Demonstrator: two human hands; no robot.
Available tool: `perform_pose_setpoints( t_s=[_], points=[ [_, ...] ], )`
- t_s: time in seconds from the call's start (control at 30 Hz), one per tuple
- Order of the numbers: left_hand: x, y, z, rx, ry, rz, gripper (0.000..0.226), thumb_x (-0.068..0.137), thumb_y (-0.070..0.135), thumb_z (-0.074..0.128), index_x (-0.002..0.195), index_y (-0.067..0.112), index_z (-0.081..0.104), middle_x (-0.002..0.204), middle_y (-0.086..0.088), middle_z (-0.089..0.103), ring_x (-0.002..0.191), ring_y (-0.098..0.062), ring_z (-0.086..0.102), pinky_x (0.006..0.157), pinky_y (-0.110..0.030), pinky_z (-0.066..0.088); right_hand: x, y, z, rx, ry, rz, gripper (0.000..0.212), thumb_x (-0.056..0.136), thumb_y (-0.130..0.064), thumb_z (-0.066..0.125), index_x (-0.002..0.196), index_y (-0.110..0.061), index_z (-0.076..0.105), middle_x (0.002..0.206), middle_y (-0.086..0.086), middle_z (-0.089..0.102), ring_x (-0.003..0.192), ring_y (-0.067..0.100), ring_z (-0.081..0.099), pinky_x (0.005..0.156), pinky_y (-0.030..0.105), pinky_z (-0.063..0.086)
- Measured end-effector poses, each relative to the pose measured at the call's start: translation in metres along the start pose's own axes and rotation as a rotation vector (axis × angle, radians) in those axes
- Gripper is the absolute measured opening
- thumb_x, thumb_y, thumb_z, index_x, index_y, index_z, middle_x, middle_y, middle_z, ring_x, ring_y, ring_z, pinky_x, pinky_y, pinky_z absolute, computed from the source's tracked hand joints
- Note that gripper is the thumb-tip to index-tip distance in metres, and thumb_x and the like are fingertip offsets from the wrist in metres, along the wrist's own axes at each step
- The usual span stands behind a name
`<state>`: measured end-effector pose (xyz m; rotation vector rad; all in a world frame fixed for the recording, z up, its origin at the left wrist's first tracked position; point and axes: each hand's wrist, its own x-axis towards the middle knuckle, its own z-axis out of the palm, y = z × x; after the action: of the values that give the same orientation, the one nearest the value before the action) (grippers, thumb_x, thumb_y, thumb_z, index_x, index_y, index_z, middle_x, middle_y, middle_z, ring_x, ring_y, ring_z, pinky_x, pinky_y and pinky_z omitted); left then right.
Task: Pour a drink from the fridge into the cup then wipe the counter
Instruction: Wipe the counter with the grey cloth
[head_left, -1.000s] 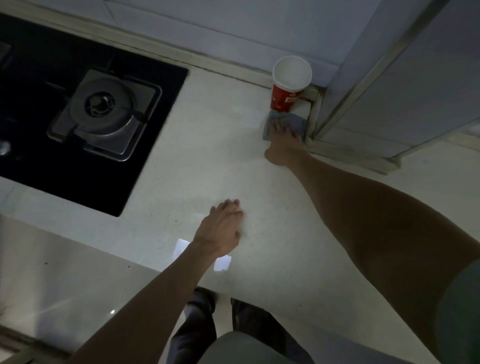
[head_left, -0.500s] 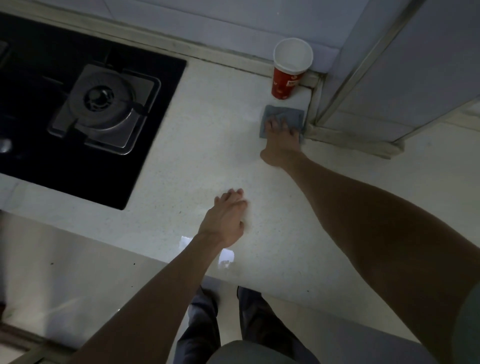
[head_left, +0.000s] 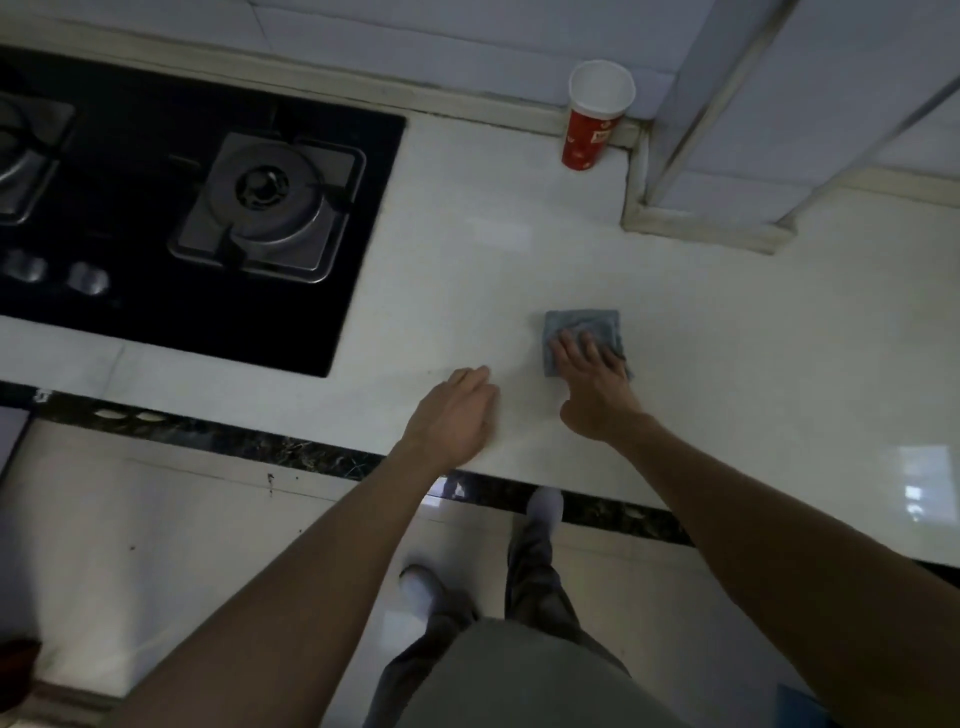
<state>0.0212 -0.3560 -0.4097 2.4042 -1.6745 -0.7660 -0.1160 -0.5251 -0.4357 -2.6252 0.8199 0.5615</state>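
1. The right hand (head_left: 592, 387) is lying palm down on a folded grey cloth (head_left: 582, 332), its fingers spread flat and pressing the near half of the cloth onto the white counter (head_left: 467, 249); this grip is open and flat, not curled around the cloth.
2. The far edge of the cloth is sticking out beyond the fingertips, toward the wall.
3. The left hand (head_left: 454, 415) is resting just beside the right one, near the counter's front edge, fingers together and loosely extended, holding nothing; it is not touching the cloth.
4. A red paper cup (head_left: 592, 124) with a white inside is standing upright at the back of the counter, in the corner where the wall is meeting a tiled column (head_left: 779, 130), well apart from both hands and the cloth.
5. What the cup is holding cannot be told.
6. A black gas hob (head_left: 156, 208) is sitting in the counter to the left, with 1 burner (head_left: 270, 205) fully in view.
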Motion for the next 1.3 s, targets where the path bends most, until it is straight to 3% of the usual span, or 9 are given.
perform_pose_setpoints(
  t_s=[0.13,0.2,0.4,0.5,0.7,0.8,0.97,1.13,1.3],
  points=[
    [-0.055,-0.037,0.014,0.069,0.009,-0.057,0.042,0.088,0.009,0.052,0.129,0.008,0.054,0.151,-0.013,0.036,0.136,-0.029,0.035,0.107,-0.042,0.039,-0.048,-0.015,0.027,0.026,-0.027,0.068,0.087,0.088,-0.018,0.052,0.156,-0.018,-0.003,0.163,0.0,-0.01,0.15,0.022,-0.012,0.12,0.041,-0.003],
    [-0.075,-0.054,0.02,0.106,0.04,-0.08,0.04,0.087,0.01,0.053,0.127,0.007,0.054,0.148,-0.015,0.037,0.134,-0.03,0.038,0.107,-0.042,0.038,-0.067,-0.029,0.048,0.065,0.037,0.114,0.083,0.089,-0.016,0.05,0.156,-0.017,0.001,0.164,0.002,-0.007,0.15,0.023,-0.011,0.12,0.042,-0.002],
    [-0.106,-0.08,0.027,0.008,0.011,-0.133,0.041,0.089,0.012,0.054,0.129,0.005,0.052,0.155,-0.015,0.03,0.141,-0.029,0.03,0.115,-0.04,0.029,-0.09,-0.106,0.09,0.208,0.098,0.204,0.085,0.085,-0.023,0.051,0.156,-0.019,0.004,0.164,0.003,-0.005,0.15,0.024,-0.013,0.119,0.043,-0.007],
    [-0.106,-0.082,0.022,-0.006,-0.047,-0.134,0.045,0.091,0.018,0.055,0.134,0.006,0.049,0.158,-0.015,0.024,0.143,-0.03,0.026,0.117,-0.044,0.024,-0.083,-0.148,0.089,0.222,0.098,0.166,0.087,0.078,-0.03,0.044,0.156,-0.017,0.007,0.164,0.003,-0.005,0.15,0.024,-0.012,0.119,0.04,-0.007],
    [-0.102,-0.082,0.02,-0.011,-0.07,-0.163,0.051,0.094,0.021,0.054,0.143,0.011,0.042,0.161,-0.012,0.019,0.147,-0.029,0.02,0.12,-0.05,0.018,-0.061,-0.204,0.085,0.22,0.078,0.062,0.082,0.083,-0.035,0.037,0.156,-0.018,0.006,0.164,0.003,-0.005,0.149,0.023,-0.014,0.12,0.042,-0.008],
    [-0.102,-0.085,0.02,-0.017,-0.082,-0.156,0.058,0.095,0.019,0.054,0.148,0.009,0.035,0.162,-0.011,0.016,0.148,-0.029,0.017,0.121,-0.048,0.016,-0.05,-0.206,0.075,0.212,0.057,0.009,0.079,0.089,-0.026,0.047,0.156,-0.018,0.006,0.164,0.003,-0.005,0.15,0.023,-0.014,0.121,0.043,-0.006],
    [-0.097,-0.092,0.014,-0.018,-0.099,-0.116,0.051,0.092,0.017,0.056,0.141,0.01,0.046,0.157,-0.009,0.027,0.14,-0.028,0.029,0.115,-0.044,0.03,-0.035,-0.181,0.062,0.176,0.018,-0.109,0.084,0.084,-0.013,0.053,0.155,-0.023,0.011,0.164,-0.002,-0.001,0.15,0.019,-0.009,0.121,0.04,-0.003],
    [-0.091,-0.092,0.006,0.109,-0.127,-0.066,0.04,0.087,0.017,0.06,0.127,0.012,0.057,0.135,-0.007,0.042,0.123,-0.026,0.042,0.095,-0.042,0.047,-0.012,-0.171,0.055,0.139,0.027,-0.12,0.085,0.076,-0.023,0.045,0.155,-0.024,0.014,0.164,-0.003,0.002,0.151,0.018,-0.006,0.121,0.042,0.003],
    [-0.075,-0.09,-0.011,0.154,-0.194,-0.053,0.032,0.088,0.011,0.058,0.119,0.005,0.058,0.126,-0.01,0.05,0.117,-0.03,0.051,0.087,-0.042,0.048,0.025,-0.158,0.032,0.131,0.035,-0.091,0.082,0.084,-0.007,0.049,0.155,-0.023,0.012,0.164,-0.003,0.003,0.151,0.018,-0.004,0.121,0.04,0.005]
  ],
)
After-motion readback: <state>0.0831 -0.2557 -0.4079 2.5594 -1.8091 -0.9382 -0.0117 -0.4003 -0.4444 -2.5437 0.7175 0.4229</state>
